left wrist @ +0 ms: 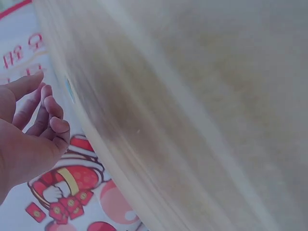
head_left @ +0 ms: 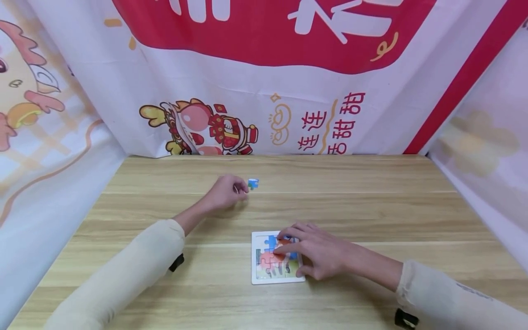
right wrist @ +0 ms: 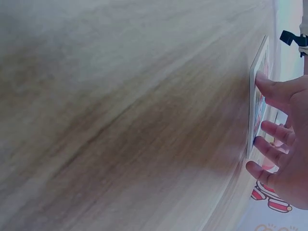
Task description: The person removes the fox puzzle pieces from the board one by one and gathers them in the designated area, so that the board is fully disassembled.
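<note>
A blue-and-white jigsaw piece (head_left: 253, 184) with a bit of green lies on the wooden table toward the back. Just left of it is my left hand (head_left: 228, 191), fingers bent loosely and fingertips beside the piece; in the left wrist view no object shows between the left hand's (left wrist: 33, 130) fingers. Nearer to me lies a small jigsaw puzzle in a white frame (head_left: 254, 263), its pieces forming an orange and pink picture, with bare white at the upper left. My right hand (head_left: 319, 250) rests on it with spread fingers, thumb at the frame's right edge, covering part of the picture.
The wood-grain table (head_left: 198, 284) spreads around both hands. A white and red printed cloth (head_left: 255, 78) hangs behind its back edge, with more printed cloth (head_left: 53, 151) on the left and pale cloth (head_left: 486, 137) on the right.
</note>
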Action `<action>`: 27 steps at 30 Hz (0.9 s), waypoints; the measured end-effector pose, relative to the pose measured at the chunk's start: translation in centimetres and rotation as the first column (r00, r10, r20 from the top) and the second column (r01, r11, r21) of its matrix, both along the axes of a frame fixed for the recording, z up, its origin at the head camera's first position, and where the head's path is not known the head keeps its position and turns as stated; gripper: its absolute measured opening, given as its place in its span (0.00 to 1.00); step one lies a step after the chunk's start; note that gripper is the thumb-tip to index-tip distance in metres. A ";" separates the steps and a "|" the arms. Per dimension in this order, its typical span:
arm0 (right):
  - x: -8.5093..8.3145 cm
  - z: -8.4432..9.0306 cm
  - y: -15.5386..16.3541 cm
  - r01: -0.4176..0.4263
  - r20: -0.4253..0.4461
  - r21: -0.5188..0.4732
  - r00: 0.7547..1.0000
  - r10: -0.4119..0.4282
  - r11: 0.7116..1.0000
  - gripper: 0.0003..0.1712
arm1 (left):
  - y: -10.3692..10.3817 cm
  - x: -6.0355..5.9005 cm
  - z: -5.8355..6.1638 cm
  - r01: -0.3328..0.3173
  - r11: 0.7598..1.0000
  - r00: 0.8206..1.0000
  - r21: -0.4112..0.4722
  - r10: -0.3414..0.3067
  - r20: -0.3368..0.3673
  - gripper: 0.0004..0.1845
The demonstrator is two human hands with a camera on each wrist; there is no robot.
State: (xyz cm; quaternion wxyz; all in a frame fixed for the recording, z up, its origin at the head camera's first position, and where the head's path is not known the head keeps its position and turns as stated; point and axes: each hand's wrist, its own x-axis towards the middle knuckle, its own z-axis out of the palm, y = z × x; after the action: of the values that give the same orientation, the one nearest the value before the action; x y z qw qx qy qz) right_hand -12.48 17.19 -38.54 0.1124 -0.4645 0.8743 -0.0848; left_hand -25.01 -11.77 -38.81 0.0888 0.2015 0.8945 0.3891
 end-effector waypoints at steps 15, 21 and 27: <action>0.8 0.1 0.9 -0.017 -0.070 -0.039 0.997 0.014 0.999 0.32 | 1.8 4.4 -0.1 0.164 0.986 0.985 0.004 -0.164 0.054 0.04; 1.1 -0.2 1.4 0.015 -0.052 -0.039 0.999 -0.017 0.999 0.35 | 2.2 5.8 -0.3 0.229 0.973 0.973 0.031 -0.230 0.033 0.03; 0.8 -0.4 1.7 0.020 -0.027 -0.037 0.999 -0.021 0.999 0.38 | 2.7 6.9 -0.4 0.269 0.963 0.960 0.037 -0.271 0.065 0.03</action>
State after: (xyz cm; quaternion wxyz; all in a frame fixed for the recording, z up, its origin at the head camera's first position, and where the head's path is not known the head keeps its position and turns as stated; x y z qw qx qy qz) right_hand -11.63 18.86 -38.91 0.0908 -0.4585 0.8789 -0.0958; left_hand -18.12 -9.04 -39.22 0.1693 0.3089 0.8496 0.3925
